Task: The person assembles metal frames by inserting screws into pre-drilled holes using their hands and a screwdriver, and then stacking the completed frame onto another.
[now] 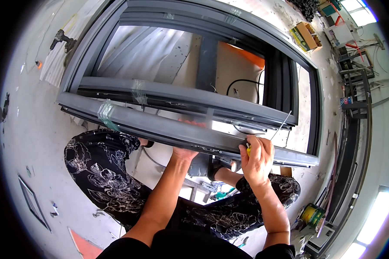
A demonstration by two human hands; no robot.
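A dark grey metal window frame lies across in front of me, with its near rail over my knees. My left hand grips that rail from below, its fingertips showing over the far side. Farther right, my right hand is closed round a screwdriver at the rail's near edge. A bit of its yellow and black handle shows between the fingers, and its thin shaft slants up to the right. Behind the near rail lies an inner sash. Clear tape wraps the near rail's left part.
A power drill lies on the floor at the far left. At the far right stands an open cardboard box. Long metal profiles line the right wall near a green and yellow bucket. Black cable shows through the frame.
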